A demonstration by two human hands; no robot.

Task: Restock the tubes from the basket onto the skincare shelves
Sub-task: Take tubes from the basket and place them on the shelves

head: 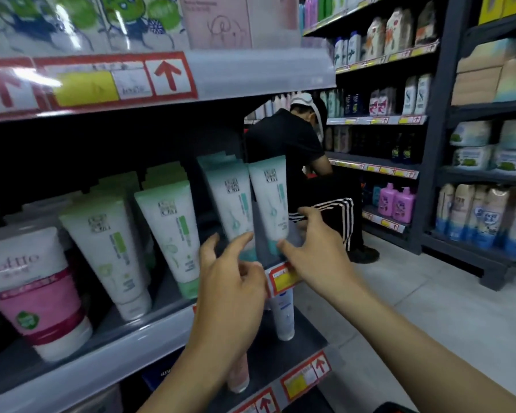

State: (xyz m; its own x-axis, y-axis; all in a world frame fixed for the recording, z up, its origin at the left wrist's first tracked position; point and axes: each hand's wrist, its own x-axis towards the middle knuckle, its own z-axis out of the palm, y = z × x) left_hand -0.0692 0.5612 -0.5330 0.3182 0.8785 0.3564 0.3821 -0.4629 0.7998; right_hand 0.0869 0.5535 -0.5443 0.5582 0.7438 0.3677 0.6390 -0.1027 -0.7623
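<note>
**Item:** teal tube (269, 201), soft plastic squeeze type. It stands cap-down at the right end of the skincare shelf (149, 332), close to its front edge. A second teal tube (235, 204) stands just beside it on the left, with more of the same filed behind.

**Neighbours:** two files of green tubes (173, 231) stand toward the middle of the shelf. A pink tube (39, 290) stands near its left end.

**Hands:** the right hand (313, 248) is spread apart, thumb at the teal tube's lower end and fingers past its right side. It appears to steady the tube rather than clamp it, though blur leaves the contact uncertain. The left hand (230, 293) is loosely apart, forefinger reaching toward the base of the second teal tube, and holds nothing.

**Handling, as judged:**
- **Weight and body:** light, with a pliant body that dents under a hard squeeze.
- **Surface:** glossy skin, likely a little slippery.
- **Fragility:** not fragile.
- **Stability:** it balances on a small cap, so it probably tips easily and could knock its neighbours over in a row.

**Best hold:** thumb and fingers across the lower body just above the cap, where the tube is roundest and firmest. The flat crimped top suits only nudging it upright.

**Basket:** not surely in view.
</note>
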